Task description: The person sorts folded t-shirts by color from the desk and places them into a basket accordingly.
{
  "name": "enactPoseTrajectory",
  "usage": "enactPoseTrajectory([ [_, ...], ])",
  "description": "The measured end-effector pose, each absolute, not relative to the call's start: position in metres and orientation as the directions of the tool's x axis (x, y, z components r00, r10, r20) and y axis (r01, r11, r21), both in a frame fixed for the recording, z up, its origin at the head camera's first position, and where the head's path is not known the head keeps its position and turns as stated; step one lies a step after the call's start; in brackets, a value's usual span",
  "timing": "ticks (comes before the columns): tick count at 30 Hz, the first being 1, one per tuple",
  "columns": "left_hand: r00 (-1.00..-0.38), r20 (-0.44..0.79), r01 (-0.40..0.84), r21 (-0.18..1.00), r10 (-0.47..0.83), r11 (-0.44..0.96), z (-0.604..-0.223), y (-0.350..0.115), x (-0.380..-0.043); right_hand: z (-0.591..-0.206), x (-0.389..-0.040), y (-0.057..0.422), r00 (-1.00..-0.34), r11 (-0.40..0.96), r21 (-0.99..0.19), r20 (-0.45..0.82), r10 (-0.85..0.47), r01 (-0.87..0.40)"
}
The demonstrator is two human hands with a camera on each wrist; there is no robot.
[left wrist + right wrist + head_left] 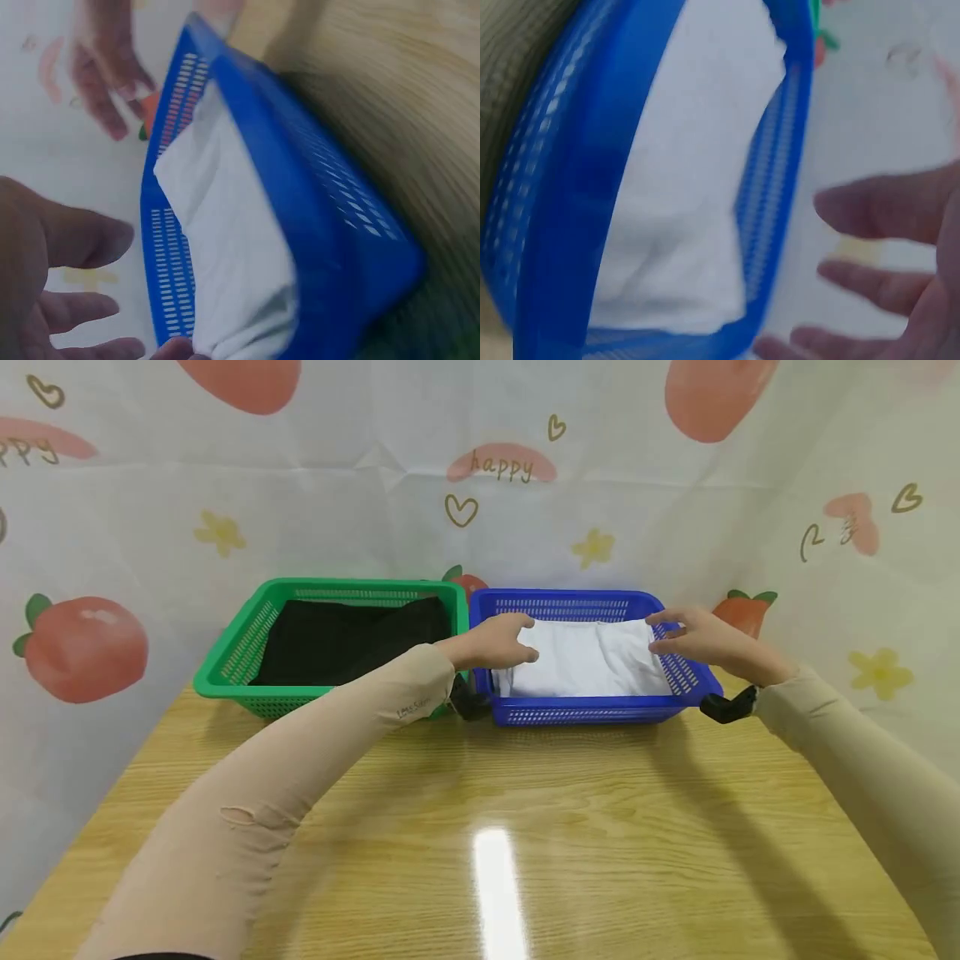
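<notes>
Folded white cloth (585,660) lies inside the blue basket (585,712). My left hand (495,642) is over the basket's left end, its fingers spread and holding nothing. Over the right end is my right hand (697,639), its fingers apart and bent slightly toward the cloth. In the left wrist view, the thumb and fingers (82,307) stand beside the white cloth (232,232), some fingertips right at its edge. The right wrist view shows the right hand (885,262) beside the blue basket rim (791,187), with nothing between thumb and fingers.
A green basket (262,692) holding folded black cloth (345,639) stands to the left, close against the blue one. Both rest on a wooden table (585,827) near its back edge. Behind hangs a white sheet (360,518) printed with fruit and hearts.
</notes>
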State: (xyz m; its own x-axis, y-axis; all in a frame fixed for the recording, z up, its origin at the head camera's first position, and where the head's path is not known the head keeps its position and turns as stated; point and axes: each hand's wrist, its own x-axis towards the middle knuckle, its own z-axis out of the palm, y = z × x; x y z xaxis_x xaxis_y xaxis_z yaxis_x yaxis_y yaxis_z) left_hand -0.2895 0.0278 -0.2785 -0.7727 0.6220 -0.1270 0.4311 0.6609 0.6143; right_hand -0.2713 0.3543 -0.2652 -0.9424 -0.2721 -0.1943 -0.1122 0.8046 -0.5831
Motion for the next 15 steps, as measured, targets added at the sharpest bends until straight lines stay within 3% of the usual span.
enactPoseTrajectory([
  [5,-0.770,0.049,0.579,0.473,0.636,0.664,-0.281,0.005,-0.263,-0.254,-0.244,0.333,-0.974,0.884,-0.430,-0.042,-0.222,-0.183],
  [9,-0.765,0.182,0.638,0.343,0.617,0.689,-0.287,-0.014,-0.241,-0.249,-0.221,0.318,-0.977,0.902,-0.377,0.035,-0.213,-0.210],
  [15,-0.759,0.338,0.630,0.164,0.556,0.759,-0.303,-0.038,-0.217,-0.263,-0.192,0.303,-0.969,0.922,-0.319,0.179,-0.168,-0.219],
])
